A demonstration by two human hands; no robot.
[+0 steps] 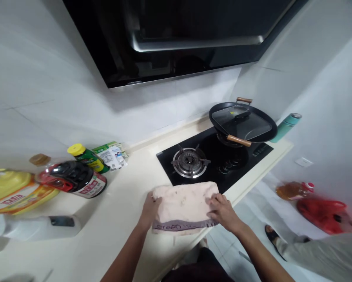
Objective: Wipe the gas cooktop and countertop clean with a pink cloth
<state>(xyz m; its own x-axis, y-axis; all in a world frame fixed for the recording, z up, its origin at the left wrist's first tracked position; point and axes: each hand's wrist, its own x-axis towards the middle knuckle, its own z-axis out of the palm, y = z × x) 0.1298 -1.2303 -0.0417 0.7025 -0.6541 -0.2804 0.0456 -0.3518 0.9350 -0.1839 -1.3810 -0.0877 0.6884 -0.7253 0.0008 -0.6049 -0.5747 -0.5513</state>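
Between my two hands is a pale pink towel (183, 205), folded into a rectangle, with a greyish band of lettering along its near edge. My left hand (150, 211) grips its left side, the fingers partly hidden by the cloth. At its right edge, my right hand (223, 211) has fingers closed on the cloth. The towel is at the counter's front edge, just before the black gas hob (231, 166). Beyond it is the bare left burner (190, 162).
A black pan (270, 135) with a glass lid covers the right burner, beside a green flask (287, 125). Left stand a dark sauce bottle (73, 176), a green bottle (89, 158) and a yellow jug (17, 192). The hood (176, 58) hangs above. Another person's leg (320, 252) is at right.
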